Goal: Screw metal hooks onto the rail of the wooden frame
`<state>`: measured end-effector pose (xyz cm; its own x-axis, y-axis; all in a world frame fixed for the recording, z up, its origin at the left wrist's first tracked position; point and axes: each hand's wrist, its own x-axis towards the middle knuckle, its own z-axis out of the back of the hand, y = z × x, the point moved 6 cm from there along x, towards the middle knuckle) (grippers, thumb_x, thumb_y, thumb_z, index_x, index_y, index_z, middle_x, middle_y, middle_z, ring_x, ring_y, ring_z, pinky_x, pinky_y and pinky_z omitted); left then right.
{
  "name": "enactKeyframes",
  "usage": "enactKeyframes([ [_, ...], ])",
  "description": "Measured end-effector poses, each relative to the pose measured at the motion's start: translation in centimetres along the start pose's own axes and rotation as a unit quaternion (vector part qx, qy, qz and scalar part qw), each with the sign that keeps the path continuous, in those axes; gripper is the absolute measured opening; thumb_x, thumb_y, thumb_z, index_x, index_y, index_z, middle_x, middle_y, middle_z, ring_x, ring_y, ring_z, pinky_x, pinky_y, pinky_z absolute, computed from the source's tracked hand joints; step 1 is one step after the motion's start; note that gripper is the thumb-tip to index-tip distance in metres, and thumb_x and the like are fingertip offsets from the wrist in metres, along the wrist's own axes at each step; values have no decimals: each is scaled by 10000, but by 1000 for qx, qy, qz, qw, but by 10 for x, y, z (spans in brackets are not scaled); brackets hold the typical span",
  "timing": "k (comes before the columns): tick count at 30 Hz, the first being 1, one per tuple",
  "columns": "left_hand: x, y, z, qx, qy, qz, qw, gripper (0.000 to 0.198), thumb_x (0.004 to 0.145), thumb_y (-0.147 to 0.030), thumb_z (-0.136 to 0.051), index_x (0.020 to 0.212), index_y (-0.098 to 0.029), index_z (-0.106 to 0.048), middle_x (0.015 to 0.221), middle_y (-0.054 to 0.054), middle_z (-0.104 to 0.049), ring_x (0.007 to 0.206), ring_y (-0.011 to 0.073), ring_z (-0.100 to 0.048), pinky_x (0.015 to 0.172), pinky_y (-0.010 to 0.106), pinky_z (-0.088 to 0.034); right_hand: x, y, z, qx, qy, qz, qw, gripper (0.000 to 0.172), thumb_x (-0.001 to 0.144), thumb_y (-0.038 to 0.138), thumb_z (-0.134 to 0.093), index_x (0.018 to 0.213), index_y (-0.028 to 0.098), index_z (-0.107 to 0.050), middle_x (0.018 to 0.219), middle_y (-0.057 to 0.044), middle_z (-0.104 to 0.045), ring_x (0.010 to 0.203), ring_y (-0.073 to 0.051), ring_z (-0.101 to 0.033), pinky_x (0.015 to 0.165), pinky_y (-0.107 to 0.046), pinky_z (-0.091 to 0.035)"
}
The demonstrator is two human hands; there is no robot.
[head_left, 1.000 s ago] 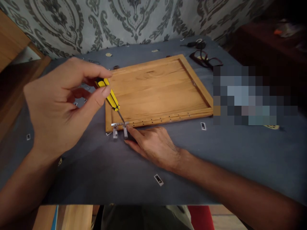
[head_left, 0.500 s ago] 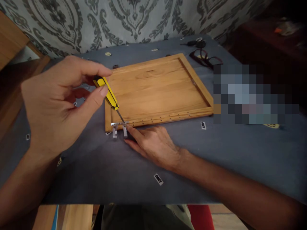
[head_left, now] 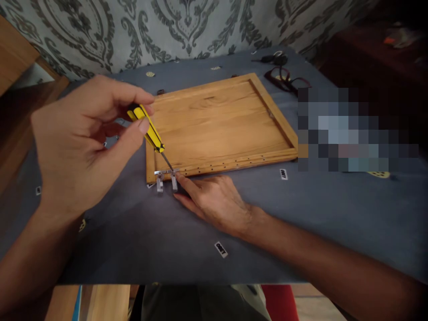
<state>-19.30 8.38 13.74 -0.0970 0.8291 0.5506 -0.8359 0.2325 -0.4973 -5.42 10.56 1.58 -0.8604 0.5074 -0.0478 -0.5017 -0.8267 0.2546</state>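
Observation:
My left hand point(head_left: 78, 142) pinches the yellow and black handle of a screwdriver point(head_left: 154, 134) between thumb and fingers. Its shaft slants down to the right, with the tip on a small metal hook point(head_left: 174, 182) at the near edge of a wooden framed panel point(head_left: 214, 120). My right hand point(head_left: 219, 203) is closed at that hook, index fingertip against it and thumb lower down at the edge. Just left sits a second metal hook point(head_left: 160, 183), its prong hanging over the edge. Small dark holes run along the near rail. The exact screwdriver contact is too small to make out.
A dark blue patterned cloth point(head_left: 150, 249) covers the table. Behind the panel's right corner lie dark-framed glasses point(head_left: 284, 80) and keys point(head_left: 274, 58). A patterned wall point(head_left: 187, 26) rises at the back, wooden furniture point(head_left: 16, 40) stands left, and a blurred patch hides the right.
The screwdriver handle has turned slightly between my left fingers, and my left index finger has shifted a little. My right hand and the hooks stay in place.

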Motion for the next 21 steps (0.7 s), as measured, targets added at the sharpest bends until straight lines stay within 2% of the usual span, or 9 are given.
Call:
enactKeyframes([
  [3, -1, 3, -1, -5, 10, 35, 999, 260, 831, -268, -691, 1084, -326, -697, 1038, -1, -704, 953, 210, -681, 759, 353, -588, 0, 0, -1, -1, 0, -2, 1000, 482, 993, 415, -467, 1400, 161, -514, 917, -117, -785, 781, -238, -739, 605, -305, -457],
  [9, 0, 1, 0, 23, -9, -6, 1000, 205, 839, -287, -695, 1041, -317, -711, 985, -13, -695, 897, 176, -672, 720, 303, -564, 0, 0, -1, -2, -2, 0, 1000, 479, 1000, 406, -450, 1409, 163, -510, 919, -118, -785, 797, -259, -744, 612, -316, -474],
  [16, 1, 3, 0, -1, 15, 26, 1000, 235, 851, -307, -670, 1086, -308, -693, 1016, 2, -713, 864, 181, -680, 708, 338, -582, 1, 0, 0, 0, 3, 0, 1000, 465, 993, 387, -465, 1394, 160, -529, 926, -123, -784, 800, -248, -743, 628, -308, -486],
  [21, 3, -1, -2, 53, 6, -37, 998, 210, 855, -296, -667, 1062, -285, -702, 967, -20, -721, 803, 138, -675, 619, 259, -533, 0, 0, 1, 0, 19, -2, 1000, 470, 1007, 386, -440, 1406, 147, -508, 974, -142, -775, 850, -255, -738, 659, -325, -497],
])
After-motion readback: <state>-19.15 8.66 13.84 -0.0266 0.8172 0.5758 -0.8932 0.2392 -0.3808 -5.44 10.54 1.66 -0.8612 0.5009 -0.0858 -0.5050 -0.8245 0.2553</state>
